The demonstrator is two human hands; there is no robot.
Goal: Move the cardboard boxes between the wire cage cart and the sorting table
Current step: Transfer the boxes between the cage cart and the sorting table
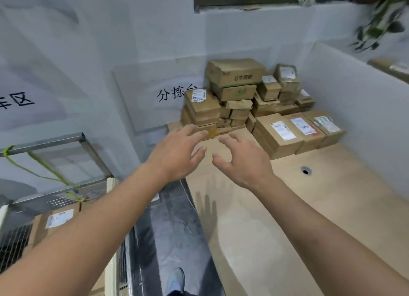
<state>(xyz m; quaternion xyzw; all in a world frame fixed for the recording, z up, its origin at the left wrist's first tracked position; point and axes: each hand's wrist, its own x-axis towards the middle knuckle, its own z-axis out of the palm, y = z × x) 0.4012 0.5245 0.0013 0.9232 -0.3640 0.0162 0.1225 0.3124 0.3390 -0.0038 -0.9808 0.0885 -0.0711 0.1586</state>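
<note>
- Left hand (174,154) and right hand (245,160) hang over the table (321,218), fingers spread, holding nothing.
- Boxes (234,92) sit piled on the table, upper middle.
- The cart (55,142), lower left, holds 1 box (57,220).

Brown cardboard boxes (234,92), many bearing white shipping labels, stand in uneven piles at the far corner of the pale wooden sorting table (321,207), with a low row of three labelled ones at the right of the tallest pile. At lower left the metal-framed wire cage cart (55,142) holds a labelled box (58,220) lying flat, perhaps with more beside it in the blur
</note>
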